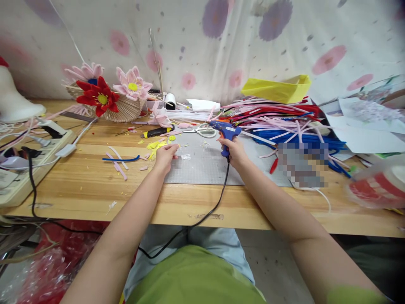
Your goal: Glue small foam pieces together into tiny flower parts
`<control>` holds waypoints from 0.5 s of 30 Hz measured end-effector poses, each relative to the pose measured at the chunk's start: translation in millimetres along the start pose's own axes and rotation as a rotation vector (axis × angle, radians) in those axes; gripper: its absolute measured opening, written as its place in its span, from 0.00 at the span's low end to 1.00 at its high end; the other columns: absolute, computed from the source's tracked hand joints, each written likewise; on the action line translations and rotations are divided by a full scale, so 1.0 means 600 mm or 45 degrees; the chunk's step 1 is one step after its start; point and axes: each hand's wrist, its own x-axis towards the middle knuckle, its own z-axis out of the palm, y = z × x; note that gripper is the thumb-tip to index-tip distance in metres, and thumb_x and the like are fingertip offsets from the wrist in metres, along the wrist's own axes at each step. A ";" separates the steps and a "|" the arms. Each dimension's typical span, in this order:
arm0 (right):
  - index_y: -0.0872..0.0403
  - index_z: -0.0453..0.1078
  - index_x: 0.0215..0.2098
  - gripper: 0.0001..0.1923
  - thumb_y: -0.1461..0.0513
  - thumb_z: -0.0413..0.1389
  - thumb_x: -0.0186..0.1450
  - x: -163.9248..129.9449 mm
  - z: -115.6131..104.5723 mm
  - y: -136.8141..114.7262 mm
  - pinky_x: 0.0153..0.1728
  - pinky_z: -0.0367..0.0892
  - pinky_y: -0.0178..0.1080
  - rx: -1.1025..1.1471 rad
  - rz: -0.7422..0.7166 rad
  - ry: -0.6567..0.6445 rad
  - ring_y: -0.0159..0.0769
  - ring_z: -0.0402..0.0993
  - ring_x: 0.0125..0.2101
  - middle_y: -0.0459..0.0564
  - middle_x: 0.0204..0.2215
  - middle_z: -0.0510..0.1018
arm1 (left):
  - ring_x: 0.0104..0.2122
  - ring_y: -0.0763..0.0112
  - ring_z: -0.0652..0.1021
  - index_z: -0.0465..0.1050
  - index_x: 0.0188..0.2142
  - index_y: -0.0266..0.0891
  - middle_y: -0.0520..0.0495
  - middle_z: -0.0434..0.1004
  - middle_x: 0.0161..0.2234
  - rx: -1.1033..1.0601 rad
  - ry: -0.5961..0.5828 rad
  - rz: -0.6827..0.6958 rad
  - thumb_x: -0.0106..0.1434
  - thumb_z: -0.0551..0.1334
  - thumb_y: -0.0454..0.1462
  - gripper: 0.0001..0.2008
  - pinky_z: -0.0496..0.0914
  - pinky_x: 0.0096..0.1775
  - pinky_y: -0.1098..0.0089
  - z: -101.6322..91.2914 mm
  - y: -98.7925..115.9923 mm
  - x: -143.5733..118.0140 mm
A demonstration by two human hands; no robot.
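My left hand (165, 157) pinches something too small to make out, and my right hand (233, 151) covers the handle of the glue gun (225, 131), so I can't see its trigger. A pixelated patch (302, 164) hides part of the pipe cleaners (278, 120). The tape roll (378, 185) is blurred, and the white stand (14, 99) is cut off by the left edge.

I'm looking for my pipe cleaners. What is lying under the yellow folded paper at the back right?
The yellow folded paper rests on a heap of pipe cleaners, red, pink and blue. How far the heap runs beneath the paper is covered.
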 end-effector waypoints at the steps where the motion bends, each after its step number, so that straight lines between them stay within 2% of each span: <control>1: 0.53 0.63 0.32 0.18 0.56 0.60 0.45 0.005 0.003 -0.002 0.19 0.56 0.31 0.021 0.009 -0.054 0.24 0.59 0.20 0.41 0.22 0.68 | 0.19 0.83 0.63 0.73 0.23 0.32 0.56 0.63 0.18 0.003 0.000 -0.002 0.39 0.68 0.36 0.10 0.59 0.19 0.78 0.000 0.000 0.000; 5: 0.53 0.68 0.33 0.20 0.55 0.64 0.44 0.011 0.020 -0.004 0.23 0.62 0.33 0.028 -0.041 -0.325 0.29 0.69 0.27 0.47 0.31 0.75 | 0.18 0.82 0.63 0.73 0.22 0.32 0.55 0.64 0.18 0.023 0.011 -0.004 0.39 0.69 0.36 0.10 0.60 0.20 0.77 -0.001 0.000 0.001; 7: 0.53 0.69 0.33 0.20 0.54 0.64 0.45 0.007 0.029 0.001 0.22 0.62 0.33 -0.047 -0.084 -0.427 0.31 0.70 0.27 0.48 0.31 0.76 | 0.18 0.82 0.62 0.72 0.21 0.32 0.55 0.63 0.17 0.040 0.019 -0.003 0.39 0.69 0.36 0.10 0.61 0.20 0.77 -0.001 -0.001 0.001; 11: 0.55 0.70 0.27 0.19 0.50 0.63 0.47 -0.001 0.037 0.025 0.19 0.57 0.34 -0.341 -0.143 -0.368 0.28 0.62 0.18 0.42 0.15 0.68 | 0.19 0.81 0.63 0.72 0.20 0.33 0.55 0.63 0.17 0.072 0.033 0.008 0.40 0.69 0.36 0.09 0.62 0.20 0.75 0.000 -0.003 0.002; 13: 0.55 0.71 0.28 0.19 0.48 0.62 0.48 -0.003 0.036 0.035 0.21 0.58 0.34 -0.451 -0.220 -0.333 0.29 0.62 0.18 0.41 0.13 0.66 | 0.19 0.80 0.64 0.72 0.20 0.33 0.54 0.64 0.17 0.088 0.035 0.010 0.40 0.68 0.36 0.08 0.63 0.20 0.75 0.001 -0.004 0.002; 15: 0.55 0.73 0.30 0.20 0.48 0.61 0.49 -0.005 0.034 0.040 0.25 0.61 0.35 -0.510 -0.300 -0.319 0.32 0.67 0.22 0.44 0.16 0.70 | 0.20 0.79 0.64 0.73 0.20 0.33 0.53 0.66 0.18 0.099 0.032 0.010 0.40 0.67 0.35 0.07 0.63 0.20 0.74 0.002 -0.005 0.002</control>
